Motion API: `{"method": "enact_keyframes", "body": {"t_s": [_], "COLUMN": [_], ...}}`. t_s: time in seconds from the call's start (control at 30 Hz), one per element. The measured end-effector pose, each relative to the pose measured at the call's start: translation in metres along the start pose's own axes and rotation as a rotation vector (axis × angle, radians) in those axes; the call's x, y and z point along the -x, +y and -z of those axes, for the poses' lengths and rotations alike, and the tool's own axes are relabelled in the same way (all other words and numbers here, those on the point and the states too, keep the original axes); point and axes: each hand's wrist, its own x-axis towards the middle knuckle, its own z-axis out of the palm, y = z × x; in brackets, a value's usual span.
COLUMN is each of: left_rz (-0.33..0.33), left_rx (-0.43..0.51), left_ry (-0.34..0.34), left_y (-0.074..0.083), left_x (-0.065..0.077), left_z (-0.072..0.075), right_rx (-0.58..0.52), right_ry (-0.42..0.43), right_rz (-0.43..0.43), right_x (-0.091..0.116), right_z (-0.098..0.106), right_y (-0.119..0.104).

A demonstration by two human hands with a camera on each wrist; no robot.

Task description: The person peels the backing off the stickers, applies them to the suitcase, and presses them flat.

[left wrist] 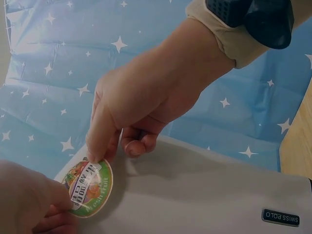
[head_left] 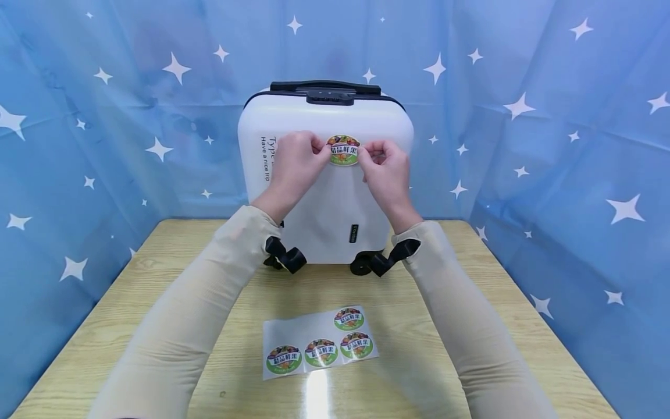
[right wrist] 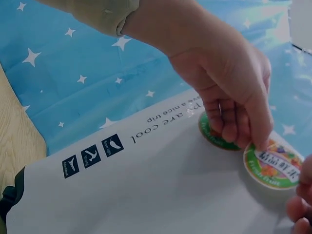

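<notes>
Both hands are on one round fruit sticker [head_left: 344, 158]. Left hand [head_left: 299, 160] pinches its left edge, right hand [head_left: 387, 171] pinches the right edge, thumb and fingers close together on each. Sticker is held face out at the upper middle of the white suitcase [head_left: 324, 215], a little below the combination lock [head_left: 330, 98]. Can't tell how much of its back touches the shell.

Second sticker [right wrist: 212, 136] shows in the right wrist view: on the shell by the printed text [right wrist: 170, 116], partly covered by the left hand's fingers, right beside the held one.

Suitcase is upright on the worktop [head_left: 173, 256], black handle [head_left: 325, 86] up, wheel [head_left: 361, 263] at the bottom, SWISS POLO badge [head_left: 353, 233] low on the front. Three dark icons [right wrist: 91, 156] in line with the text.

Sticker sheet [head_left: 309, 327] lies flat on the worktop in front of the suitcase, between the forearms. Four stickers on it: three along the near edge, one at far right; rest of the backing is bare.

Blue star-print curtain [head_left: 340, 35] behind and on both sides. Beige sleeves [head_left: 178, 326], black mount [head_left: 285, 255] on each wrist.
</notes>
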Motion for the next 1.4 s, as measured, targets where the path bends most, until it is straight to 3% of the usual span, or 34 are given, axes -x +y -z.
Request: {"method": "enact_keyframes", "body": {"t_s": [0.2, 0.7, 1.4], "left_rz": [0.004, 0.014, 0.084], "left_rx": [-0.014, -0.06, -0.045], "left_ry": [0.001, 0.02, 0.006], "left_y": [0.003, 0.006, 0.001], "left_x": [-0.002, -0.004, -0.005], "left_z": [-0.002, 0.001, 0.001], "right_rx": [0.017, 0.119, 0.181], "right_ry": [0.025, 0.129, 0.174], "right_rz": [-0.01, 0.062, 0.021], "right_x": [-0.002, -0.003, -0.002], "right_z": [-0.001, -0.016, -0.014], "right_y": [0.003, -0.003, -0.002]}}
